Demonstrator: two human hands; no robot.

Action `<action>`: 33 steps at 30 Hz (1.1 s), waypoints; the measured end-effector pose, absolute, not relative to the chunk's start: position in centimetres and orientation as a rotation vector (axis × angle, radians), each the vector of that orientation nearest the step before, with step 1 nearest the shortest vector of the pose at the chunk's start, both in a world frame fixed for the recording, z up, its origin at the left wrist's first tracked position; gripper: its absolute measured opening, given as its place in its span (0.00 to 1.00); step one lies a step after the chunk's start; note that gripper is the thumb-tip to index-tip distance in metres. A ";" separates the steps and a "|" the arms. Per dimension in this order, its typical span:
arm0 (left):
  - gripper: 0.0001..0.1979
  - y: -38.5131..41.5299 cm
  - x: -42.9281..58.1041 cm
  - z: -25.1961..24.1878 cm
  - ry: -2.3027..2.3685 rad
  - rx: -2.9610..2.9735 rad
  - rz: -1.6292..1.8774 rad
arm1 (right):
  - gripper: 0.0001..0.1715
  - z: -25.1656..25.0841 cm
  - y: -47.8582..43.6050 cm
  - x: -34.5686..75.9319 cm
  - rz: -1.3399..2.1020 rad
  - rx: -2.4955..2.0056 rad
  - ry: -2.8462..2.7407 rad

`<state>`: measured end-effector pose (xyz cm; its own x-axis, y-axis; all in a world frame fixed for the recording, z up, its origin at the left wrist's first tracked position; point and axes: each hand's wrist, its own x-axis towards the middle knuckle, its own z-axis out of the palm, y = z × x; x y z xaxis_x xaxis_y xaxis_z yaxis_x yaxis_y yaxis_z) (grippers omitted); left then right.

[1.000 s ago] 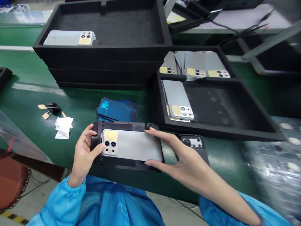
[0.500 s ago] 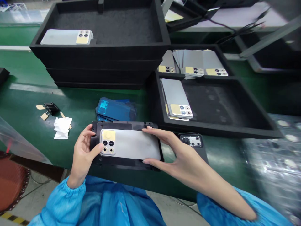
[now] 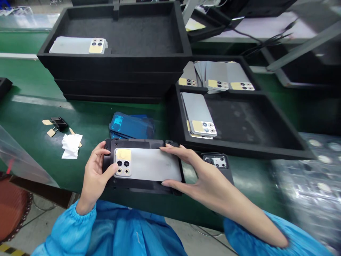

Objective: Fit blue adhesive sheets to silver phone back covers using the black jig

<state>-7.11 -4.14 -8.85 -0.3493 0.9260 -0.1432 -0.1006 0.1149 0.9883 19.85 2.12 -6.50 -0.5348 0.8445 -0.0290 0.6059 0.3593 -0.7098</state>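
Observation:
A silver-grey phone back cover (image 3: 154, 164) lies in a black fixture (image 3: 144, 143) at the table's front edge, with its yellow-filmed camera block towards the left. My left hand (image 3: 95, 170) grips the fixture's left end, fingers curled at the far corner and thumb pressed on the edge of the camera block. Across the cover's right end, my right hand (image 3: 197, 170) spans it between the thumb on the near long edge and fingers on the far edge. Beyond the fixture lies a small pile of blue film sheets (image 3: 133, 126).
Stacked black trays (image 3: 114, 65) stand at the back, a grey cover in the top one. Another black tray (image 3: 247, 145) on the right holds several covers (image 3: 198, 112). A dark fixture part (image 3: 221, 161), white tissue (image 3: 71, 146), binder clip (image 3: 59, 122) and clear plastic trays (image 3: 311, 185) lie around.
The head view has shifted slightly, so the trays appear a little lower. Both hands keep nearly the same hold on the fixture and the cover.

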 end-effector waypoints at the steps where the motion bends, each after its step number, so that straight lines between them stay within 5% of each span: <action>1: 0.16 -4.1 -7.1 -8.8 1.477 0.877 1.390 | 0.33 -6.5 2.2 19.8 0.963 -1.265 -2.294; 20: 0.13 -3.8 -7.4 -8.8 1.543 0.991 1.306 | 0.36 -7.0 2.2 19.3 1.012 -1.104 -2.375; 33: 0.20 -2.9 -7.8 -8.7 1.667 1.081 1.218 | 0.47 -9.4 0.2 17.6 0.291 -1.143 -2.601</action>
